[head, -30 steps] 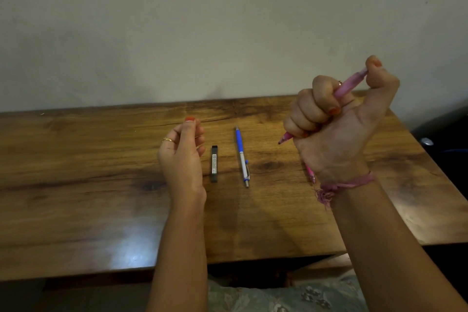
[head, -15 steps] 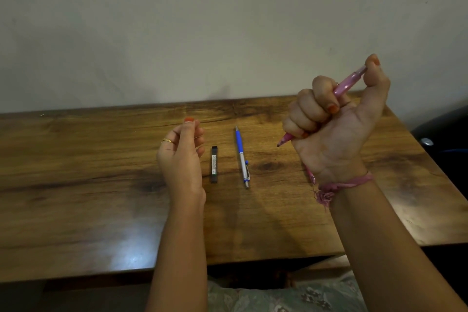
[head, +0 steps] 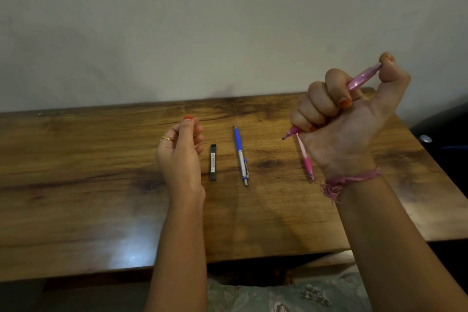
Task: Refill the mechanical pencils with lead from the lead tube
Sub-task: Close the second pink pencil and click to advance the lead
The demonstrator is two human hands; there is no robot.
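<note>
My right hand [head: 339, 132] is raised above the table's right side and grips a pink mechanical pencil [head: 361, 80] in a fist. The thumb presses on its upper end and its tip points down-left. A second pink pencil [head: 307, 162] lies on the table, partly hidden behind that hand. A blue and silver mechanical pencil [head: 240, 154] lies in the middle. The black lead tube [head: 213, 162] lies just left of it. My left hand [head: 181, 152] hovers left of the tube, fingers loosely curled with the thumb by the fingertips. Nothing shows between them.
The wooden table [head: 76, 185] runs along a plain wall. A dark object [head: 440, 134] stands off the table's right edge. Patterned fabric on a lap [head: 278, 296] shows below the front edge.
My right hand has shifted slightly with the pink pencil, and the thumb stays on its end. The left hand and the things on the table have not moved.
</note>
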